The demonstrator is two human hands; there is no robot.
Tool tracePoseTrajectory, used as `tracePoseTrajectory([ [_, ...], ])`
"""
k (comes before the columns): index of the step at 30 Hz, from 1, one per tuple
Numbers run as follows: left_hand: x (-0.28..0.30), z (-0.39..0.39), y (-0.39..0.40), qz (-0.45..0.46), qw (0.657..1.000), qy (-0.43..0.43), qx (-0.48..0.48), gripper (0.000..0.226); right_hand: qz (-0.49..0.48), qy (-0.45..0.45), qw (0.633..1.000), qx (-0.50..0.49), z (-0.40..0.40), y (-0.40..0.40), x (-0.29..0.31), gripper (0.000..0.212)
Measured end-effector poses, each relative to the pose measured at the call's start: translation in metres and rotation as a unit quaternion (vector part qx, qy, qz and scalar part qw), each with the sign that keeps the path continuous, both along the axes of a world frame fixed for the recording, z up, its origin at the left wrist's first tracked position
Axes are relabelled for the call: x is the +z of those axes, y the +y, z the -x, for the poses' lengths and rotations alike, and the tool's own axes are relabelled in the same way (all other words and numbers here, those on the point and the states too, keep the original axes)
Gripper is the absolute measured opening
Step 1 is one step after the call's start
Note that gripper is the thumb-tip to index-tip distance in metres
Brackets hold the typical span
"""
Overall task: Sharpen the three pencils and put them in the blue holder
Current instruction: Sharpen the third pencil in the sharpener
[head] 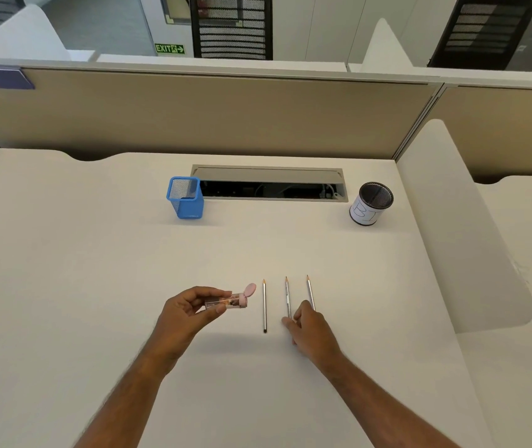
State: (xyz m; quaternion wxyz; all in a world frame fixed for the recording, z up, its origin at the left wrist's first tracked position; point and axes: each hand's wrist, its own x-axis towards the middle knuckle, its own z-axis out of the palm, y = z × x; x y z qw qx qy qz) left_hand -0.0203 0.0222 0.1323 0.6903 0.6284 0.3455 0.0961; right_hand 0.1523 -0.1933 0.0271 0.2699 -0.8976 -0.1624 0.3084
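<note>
The right hand [309,328] covers the near ends of two pencils, so those ends are hidden. Its fingers are bent down onto the middle pencil [287,295], but it is hard to tell whether they pinch it or only touch it. The right pencil [309,291] goes under the same hand. The left pencil [264,305] lies free on the desk [64,270], just beside the others, and all of it shows, with a dark end nearest the person. All three are thin and grey with sharp-looking tips that point away from the person.

The left hand [190,307] is closed around a small clear sharpener [229,301], held above the desk. The sharpener has a pink cap flipped open at its right end. Brown bits show inside, too small to make out.

The blue holder [185,198] stands far back on the desk, well apart from the pencils. It is a square mesh cup. A round black cup [371,205] with white paper around it stands far to the right. Between them is a long slot [269,184] in the desk, dark inside.
</note>
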Motion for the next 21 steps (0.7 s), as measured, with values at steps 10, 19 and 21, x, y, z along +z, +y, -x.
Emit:
tracePoseTrajectory([
  [10,-0.002,0.001,-0.001,-0.002,1.000,-0.005,0.000,0.022,0.005,-0.024,1.000,0.016,0.003,0.004,0.009,0.033],
  [19,-0.006,0.002,-0.002,-0.005,1.000,-0.003,-0.006,0.022,0.094,-0.078,0.975,0.186,0.008,0.040,0.020,0.040],
  [21,-0.007,0.002,-0.002,-0.002,1.000,-0.003,-0.008,0.022,0.119,-0.090,0.965,0.215,0.009,0.046,0.021,0.042],
])
